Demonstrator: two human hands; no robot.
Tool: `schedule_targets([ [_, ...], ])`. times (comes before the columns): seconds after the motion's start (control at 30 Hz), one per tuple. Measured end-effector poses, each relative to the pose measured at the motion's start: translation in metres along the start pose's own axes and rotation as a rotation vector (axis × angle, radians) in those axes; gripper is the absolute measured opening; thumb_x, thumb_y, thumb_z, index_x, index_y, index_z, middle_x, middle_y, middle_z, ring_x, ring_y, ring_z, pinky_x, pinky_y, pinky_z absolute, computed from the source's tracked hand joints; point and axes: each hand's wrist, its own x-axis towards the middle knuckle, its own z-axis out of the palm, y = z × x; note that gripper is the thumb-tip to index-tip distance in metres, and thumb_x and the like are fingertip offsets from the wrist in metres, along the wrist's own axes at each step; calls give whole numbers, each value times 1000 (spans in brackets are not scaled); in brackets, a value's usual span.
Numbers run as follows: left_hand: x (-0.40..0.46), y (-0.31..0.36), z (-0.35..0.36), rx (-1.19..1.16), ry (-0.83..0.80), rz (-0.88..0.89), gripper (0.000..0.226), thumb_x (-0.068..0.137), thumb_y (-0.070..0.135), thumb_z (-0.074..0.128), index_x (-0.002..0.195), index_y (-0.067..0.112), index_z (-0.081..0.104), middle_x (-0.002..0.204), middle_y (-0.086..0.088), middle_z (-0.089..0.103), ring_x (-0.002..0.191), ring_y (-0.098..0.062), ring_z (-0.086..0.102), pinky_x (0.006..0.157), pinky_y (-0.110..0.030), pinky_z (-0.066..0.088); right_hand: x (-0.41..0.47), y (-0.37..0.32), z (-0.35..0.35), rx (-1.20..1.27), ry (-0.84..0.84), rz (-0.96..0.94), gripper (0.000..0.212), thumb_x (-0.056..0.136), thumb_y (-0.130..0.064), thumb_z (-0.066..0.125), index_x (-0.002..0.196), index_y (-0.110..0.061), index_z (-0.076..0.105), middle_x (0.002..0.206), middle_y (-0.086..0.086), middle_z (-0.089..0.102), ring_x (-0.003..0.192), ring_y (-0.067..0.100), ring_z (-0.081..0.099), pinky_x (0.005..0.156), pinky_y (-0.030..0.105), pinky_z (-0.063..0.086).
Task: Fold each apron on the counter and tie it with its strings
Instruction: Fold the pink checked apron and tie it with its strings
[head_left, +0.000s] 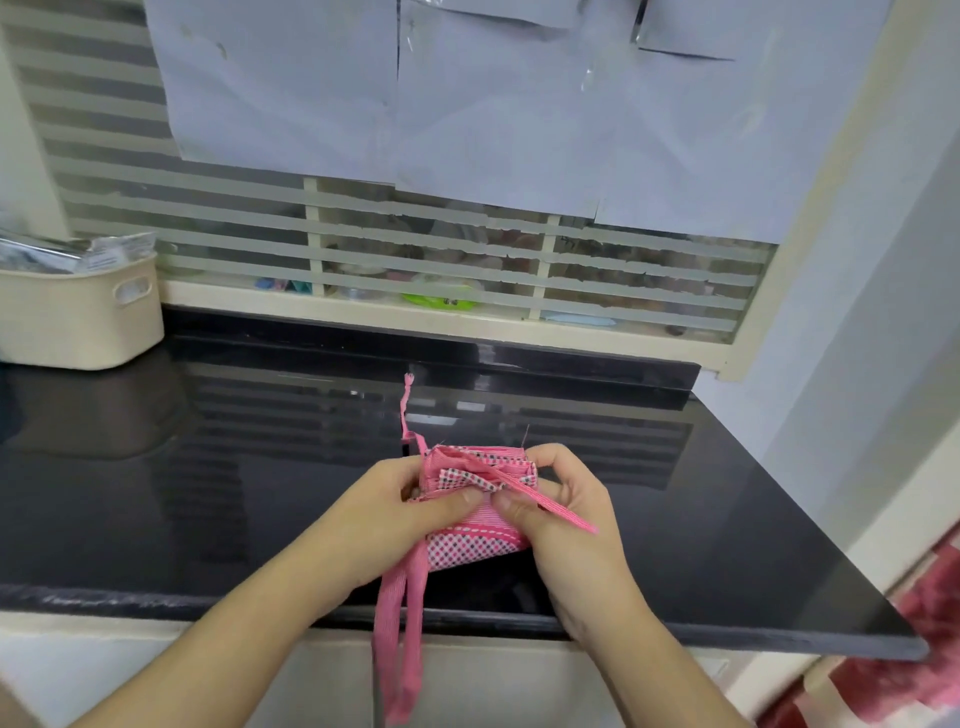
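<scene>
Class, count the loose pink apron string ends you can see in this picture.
3: one lying toward the window, one beside the right hand, one strap hanging over the counter edge. More may be hidden.

Glossy black tabletop (675, 493), polished like stone and mirroring the blind. The apron (475, 519) is woven pink cloth, matt, ribbed in stripes with a checked trim; its strings (400, 623) are the same ribbed fabric. Matt cream plastic basket (78, 317); paper sheets (493, 104) above.
</scene>
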Motion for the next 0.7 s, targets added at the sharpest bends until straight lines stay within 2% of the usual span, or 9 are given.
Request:
schedule_targets([
  [0.17,-7,-12,7,-12,136,67,16,96,17,74,108,26,81,101,3,81,97,-15,77,96,-36,59,-3,3,-4,-35,-16,-51,49,87,12,74,120,-24,71,100,20,77,96,40,75,93,59,59],
  [0.23,-10,-13,7,26,166,58,12,95,19,75,104,25,82,99,2,81,95,-17,77,95,-43,60,-6,3,-4,-122,14,-141,69,82,9,80,132,-37,68,104,12,70,95,28,71,91,46,61],
  [0.27,-11,-13,8,43,179,51,10,95,21,76,102,25,82,98,0,81,95,-20,77,95,-47,59,-8,3,-3,-205,41,-191,71,81,6,83,132,-40,68,106,10,64,92,21,66,88,37,60],
  [0.33,-17,-13,9,55,197,45,9,95,24,77,102,27,81,98,-1,81,95,-24,76,94,-54,58,-16,-1,2,-344,74,-288,53,84,0,83,119,-39,78,103,2,57,86,10,61,80,22,54],
  [0.37,-19,-14,10,53,208,49,10,95,24,77,102,28,82,98,0,81,95,-24,76,93,-55,58,-21,-4,4,-367,80,-328,41,87,0,80,108,-35,82,100,-2,58,86,10,63,78,18,52],
  [0.43,-30,-11,13,64,213,68,15,95,21,76,103,32,82,98,5,81,95,-17,77,94,-51,58,-34,-10,6,-424,115,-416,32,93,2,72,93,-27,84,93,-5,64,90,17,67,77,20,51],
  [0.5,-43,-7,18,68,211,77,18,95,18,76,104,32,82,98,9,81,96,-13,76,95,-46,59,-48,-20,4,-477,151,-479,33,96,5,66,85,-23,81,88,-3,70,88,22,69,76,24,52],
  [0.63,-68,14,28,-39,208,120,21,95,14,74,106,29,83,102,6,82,100,-14,77,97,-43,58,-82,-50,7,-323,138,-352,30,97,-1,66,82,-22,82,77,1,75,75,15,72,69,22,54],
  [0.7,-79,25,30,-80,233,118,18,94,14,75,101,28,84,98,1,82,96,-18,78,94,-47,60,-101,-64,8,-243,137,-300,28,96,-4,67,80,-21,83,70,7,72,65,13,66,62,26,52],
])
